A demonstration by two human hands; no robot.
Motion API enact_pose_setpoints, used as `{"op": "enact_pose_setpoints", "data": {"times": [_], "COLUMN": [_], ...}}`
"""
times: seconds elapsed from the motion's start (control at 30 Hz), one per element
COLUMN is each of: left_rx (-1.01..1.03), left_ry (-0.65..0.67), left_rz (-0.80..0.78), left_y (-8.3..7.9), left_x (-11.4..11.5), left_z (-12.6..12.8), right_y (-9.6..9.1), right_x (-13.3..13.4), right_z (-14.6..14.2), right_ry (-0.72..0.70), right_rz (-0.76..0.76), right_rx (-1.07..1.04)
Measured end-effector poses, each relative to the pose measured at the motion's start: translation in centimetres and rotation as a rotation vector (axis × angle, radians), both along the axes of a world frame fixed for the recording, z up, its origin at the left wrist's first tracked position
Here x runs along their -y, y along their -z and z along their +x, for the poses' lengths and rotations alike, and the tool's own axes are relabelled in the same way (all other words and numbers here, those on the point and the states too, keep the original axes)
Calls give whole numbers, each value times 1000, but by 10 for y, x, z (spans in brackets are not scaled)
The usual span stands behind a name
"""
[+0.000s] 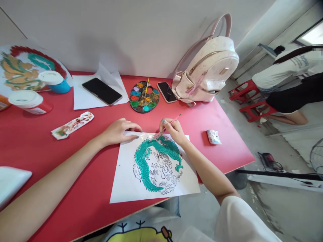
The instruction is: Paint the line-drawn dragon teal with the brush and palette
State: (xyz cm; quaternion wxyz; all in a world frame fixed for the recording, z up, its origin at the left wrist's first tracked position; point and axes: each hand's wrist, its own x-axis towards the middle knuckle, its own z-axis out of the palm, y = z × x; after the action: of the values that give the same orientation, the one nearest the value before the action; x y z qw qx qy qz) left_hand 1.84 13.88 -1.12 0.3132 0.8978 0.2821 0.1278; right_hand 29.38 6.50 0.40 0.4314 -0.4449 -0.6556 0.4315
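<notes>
A white sheet (126, 183) with a dragon drawing, partly painted teal (143, 161), lies on the red table (50, 158). My left hand (118, 131) rests on the sheet's upper left corner, fingers curled and pressing the paper flat. My right hand (173, 130) pinches a thin pink paintbrush (174, 119), its tip touching the top of the dragon. A round paint palette (144, 97) with several colours and a yellow brush lies beyond the sheet.
Two phones (102, 90) (167, 91), a pale pink backpack (209, 67), two paint jars (30, 101) (54, 81), a painted paper strip (73, 125), a small packet (214, 136) and another dragon painting (22, 70) sit on the table. A person sits on red stools (252, 101) at right.
</notes>
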Motion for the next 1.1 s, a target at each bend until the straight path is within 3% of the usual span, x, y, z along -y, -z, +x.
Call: {"op": "enact_pose_setpoints", "data": {"times": [0.07,0.23,0.4,0.57,0.63,0.87,0.97,1.1], "left_rx": [4,2,-2,3,3,-17,-18,-7], "left_ry": [0,-4,1,6,7,3,8,17], "left_rz": [-3,-7,-14,-3,-1,10,19,24], "left_y": [0,1,1,2,3,3,3,4], "left_x": [0,0,0,0,-1,-1,-1,-1], "left_z": [0,1,1,0,0,-1,-1,-1], "right_y": [1,2,1,-1,0,12,18,22], "right_x": [0,3,-1,3,2,-16,-19,-17], "right_z": [-1,-4,-1,-4,-2,11,11,10], "right_ry": [16,-119,8,-175,-114,349,384,278], "right_rz": [0,-69,-32,-99,-82,44,106,169], "right_rx": [-3,-35,-42,-60,-103,-325,-198,-17]}}
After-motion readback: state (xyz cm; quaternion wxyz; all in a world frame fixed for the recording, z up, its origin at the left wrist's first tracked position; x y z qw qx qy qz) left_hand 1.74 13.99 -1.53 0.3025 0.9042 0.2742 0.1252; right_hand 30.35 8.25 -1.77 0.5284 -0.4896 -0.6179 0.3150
